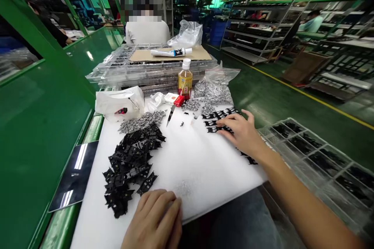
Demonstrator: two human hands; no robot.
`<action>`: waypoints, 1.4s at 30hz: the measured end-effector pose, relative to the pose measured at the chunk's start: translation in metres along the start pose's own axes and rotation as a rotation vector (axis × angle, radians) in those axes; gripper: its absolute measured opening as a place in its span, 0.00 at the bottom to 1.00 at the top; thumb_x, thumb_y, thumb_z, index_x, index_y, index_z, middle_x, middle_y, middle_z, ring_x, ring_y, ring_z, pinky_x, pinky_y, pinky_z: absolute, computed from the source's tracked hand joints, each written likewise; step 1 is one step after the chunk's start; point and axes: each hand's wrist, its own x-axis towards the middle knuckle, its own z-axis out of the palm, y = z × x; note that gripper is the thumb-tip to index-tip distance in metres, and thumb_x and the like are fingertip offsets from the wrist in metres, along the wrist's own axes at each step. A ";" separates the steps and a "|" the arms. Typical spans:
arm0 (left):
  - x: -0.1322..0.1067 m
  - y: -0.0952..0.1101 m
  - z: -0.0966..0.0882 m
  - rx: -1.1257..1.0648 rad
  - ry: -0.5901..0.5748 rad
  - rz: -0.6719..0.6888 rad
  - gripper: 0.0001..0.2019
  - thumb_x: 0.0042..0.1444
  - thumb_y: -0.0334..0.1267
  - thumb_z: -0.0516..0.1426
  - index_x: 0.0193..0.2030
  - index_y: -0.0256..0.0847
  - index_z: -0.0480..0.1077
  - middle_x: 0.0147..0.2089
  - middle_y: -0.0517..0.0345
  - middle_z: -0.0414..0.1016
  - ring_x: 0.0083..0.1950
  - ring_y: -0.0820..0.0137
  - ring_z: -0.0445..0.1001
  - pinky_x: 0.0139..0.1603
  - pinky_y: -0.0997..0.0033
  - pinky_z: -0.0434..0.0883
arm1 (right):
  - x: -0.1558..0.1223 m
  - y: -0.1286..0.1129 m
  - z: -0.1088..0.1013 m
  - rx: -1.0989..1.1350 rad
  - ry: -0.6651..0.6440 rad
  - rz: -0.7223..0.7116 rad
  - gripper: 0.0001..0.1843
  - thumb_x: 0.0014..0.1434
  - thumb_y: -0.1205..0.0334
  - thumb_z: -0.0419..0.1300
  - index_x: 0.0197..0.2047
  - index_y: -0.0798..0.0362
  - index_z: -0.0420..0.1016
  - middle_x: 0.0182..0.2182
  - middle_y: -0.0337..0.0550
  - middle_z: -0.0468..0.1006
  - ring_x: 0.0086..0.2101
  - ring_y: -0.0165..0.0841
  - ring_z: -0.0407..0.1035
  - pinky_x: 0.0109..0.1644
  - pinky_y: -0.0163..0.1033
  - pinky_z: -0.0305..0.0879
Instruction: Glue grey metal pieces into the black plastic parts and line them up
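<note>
Black parts (210,123) lay in rows on the right of the table (187,151), judged light, stiff, best held by edges. The right hand (244,134) had fingers (227,135) parted at them, grip unclear; the left hand (156,218) was curled, contents hidden.

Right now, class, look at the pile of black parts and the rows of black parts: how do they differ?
The pile of black parts is jumbled and overlapping, while the rows of black parts are lined up. The pile lies toward the left hand; the rows lie partly beneath the right hand. Both rest on the white board.
</note>
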 end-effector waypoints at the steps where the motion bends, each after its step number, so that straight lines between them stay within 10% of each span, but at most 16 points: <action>1: -0.001 0.001 0.000 0.012 0.005 0.007 0.12 0.64 0.20 0.59 0.51 0.33 0.76 0.46 0.47 0.79 0.49 0.62 0.73 0.51 0.59 0.71 | 0.001 0.001 0.002 0.005 -0.005 -0.005 0.09 0.72 0.58 0.61 0.52 0.47 0.80 0.48 0.46 0.87 0.53 0.45 0.77 0.73 0.71 0.42; 8: -0.003 0.003 0.002 0.075 0.039 0.054 0.12 0.61 0.20 0.58 0.49 0.34 0.75 0.44 0.48 0.80 0.45 0.62 0.77 0.49 0.58 0.74 | -0.003 -0.005 0.006 0.019 0.050 -0.001 0.11 0.72 0.59 0.61 0.54 0.49 0.80 0.48 0.50 0.87 0.53 0.49 0.77 0.70 0.74 0.45; 20: -0.001 -0.002 -0.009 0.199 0.214 0.030 0.17 0.59 0.20 0.56 0.51 0.38 0.75 0.42 0.47 0.79 0.40 0.63 0.77 0.39 0.63 0.74 | -0.048 -0.094 0.029 0.175 0.070 -0.169 0.16 0.71 0.55 0.61 0.59 0.48 0.75 0.50 0.49 0.84 0.50 0.46 0.80 0.52 0.51 0.77; 26: 0.028 -0.060 -0.073 0.209 0.187 -0.399 0.15 0.72 0.35 0.53 0.61 0.40 0.74 0.58 0.42 0.78 0.58 0.59 0.79 0.59 0.55 0.78 | -0.049 -0.086 0.037 0.174 0.058 -0.191 0.14 0.71 0.54 0.61 0.57 0.47 0.76 0.51 0.49 0.83 0.50 0.47 0.79 0.51 0.53 0.78; 33: 0.052 -0.129 -0.092 0.199 0.111 -0.593 0.14 0.71 0.49 0.61 0.47 0.38 0.77 0.44 0.55 0.81 0.47 0.66 0.81 0.54 0.56 0.78 | -0.053 -0.087 0.039 0.180 0.111 -0.194 0.14 0.71 0.53 0.61 0.56 0.47 0.78 0.50 0.50 0.83 0.48 0.47 0.80 0.49 0.52 0.80; 38: 0.059 -0.100 -0.102 0.145 0.259 -0.616 0.18 0.77 0.48 0.50 0.49 0.40 0.77 0.42 0.52 0.83 0.42 0.64 0.80 0.41 0.65 0.76 | -0.049 -0.090 0.033 0.255 0.106 -0.162 0.13 0.70 0.54 0.62 0.55 0.46 0.78 0.50 0.50 0.83 0.48 0.47 0.80 0.49 0.51 0.80; 42: 0.053 -0.043 -0.069 -0.015 0.145 -0.471 0.13 0.75 0.41 0.51 0.46 0.43 0.77 0.34 0.60 0.80 0.34 0.69 0.79 0.33 0.74 0.73 | -0.026 -0.093 0.020 0.424 0.179 0.076 0.15 0.70 0.50 0.62 0.55 0.46 0.77 0.43 0.46 0.81 0.35 0.39 0.78 0.37 0.43 0.78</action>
